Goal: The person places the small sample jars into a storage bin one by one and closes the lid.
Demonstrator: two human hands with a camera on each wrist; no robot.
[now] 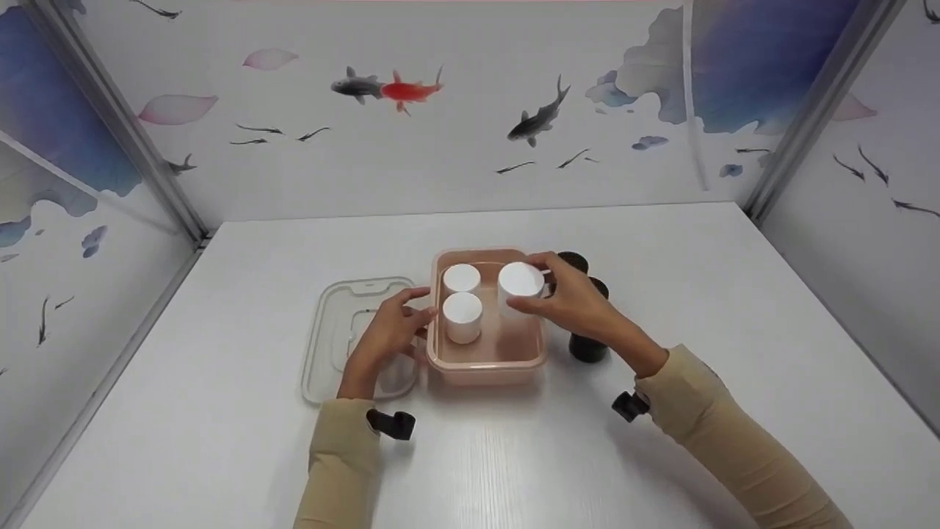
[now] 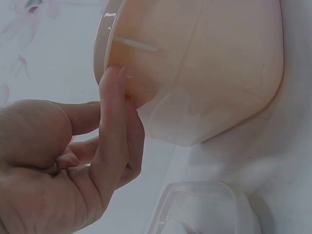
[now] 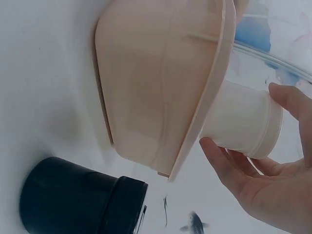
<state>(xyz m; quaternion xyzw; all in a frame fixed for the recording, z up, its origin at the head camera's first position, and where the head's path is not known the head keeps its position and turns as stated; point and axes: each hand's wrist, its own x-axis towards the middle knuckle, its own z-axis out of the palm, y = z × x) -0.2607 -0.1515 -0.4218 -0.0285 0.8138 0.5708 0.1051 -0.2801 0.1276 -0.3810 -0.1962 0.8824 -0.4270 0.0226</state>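
Note:
A pink plastic storage box point(image 1: 486, 366) stands on the table. Inside, on its left side, two white lidded jars point(image 1: 463, 319) stand one behind the other. My right hand point(image 1: 576, 297) grips a third white jar point(image 3: 239, 117) between thumb and fingers, upright over the right part of the box; the right wrist view shows its lower end hidden behind the rim. My left hand point(image 1: 389, 330) is at the box's left side, its fingertips point(image 2: 113, 78) touching the wall just under the rim, with no grip around it.
A translucent lid point(image 1: 314, 353) lies flat left of the box, partly under my left hand. Several black jars point(image 1: 589, 350) stand close to the box's right side, partly hidden by my right hand and forearm. Patterned panels point(image 1: 470, 169) enclose the table at the back and sides.

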